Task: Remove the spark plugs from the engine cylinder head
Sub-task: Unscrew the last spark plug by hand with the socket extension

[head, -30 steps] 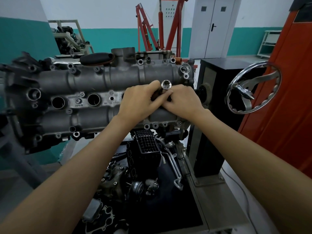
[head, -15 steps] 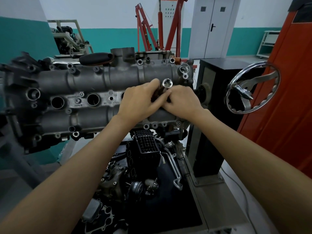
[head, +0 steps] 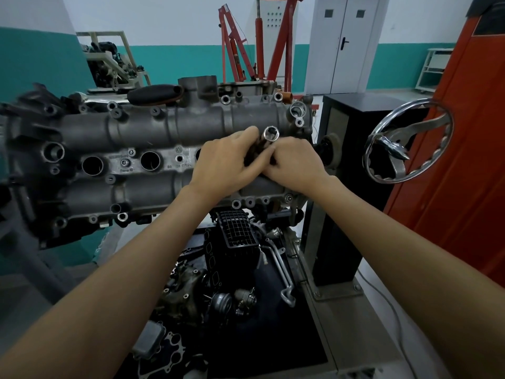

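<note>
Socket tool [head: 269, 136]: chrome tube, open square-drive end up, standing out of the plug well at the 3 o'clock end of the cylinder head [head: 164, 138]; gripped from both sides.
Left hand [head: 224, 165]: curled round the tool's shaft from 9 o'clock, fingers wrapped over the dark lower part.
Right hand [head: 293, 166]: clenched on the same shaft from 3 o'clock, fingertips meeting the left hand's.
Change over the last 1 s: tool end tipped a little and drawn slightly further out of the hands; both hands shifted a touch toward 12 o'clock; grip otherwise kept.
Meaning for the task: probably hand-turning or lifting the socket out of this well, so the plug here reads as loose or nearly free; plug itself hidden inside the socket or well, cannot be confirmed.
Spark plugs: none visible; 2 open wells [head: 93, 165] toward 9 o'clock look dark, contents too deep to tell; a 3rd well partly hidden behind the left hand.
Progress: work at the 3 o'clock well under way; other wells unjudged.
Handwheel [head: 407, 140]: chrome, on the stand at 3 o'clock, apart from both hands.
Loose parts [head: 237, 242]: black housing and metal pieces on the tray at 6 o'clock, below the head.
Risk: socket tilted in the well could bind or drop the plug.
</note>
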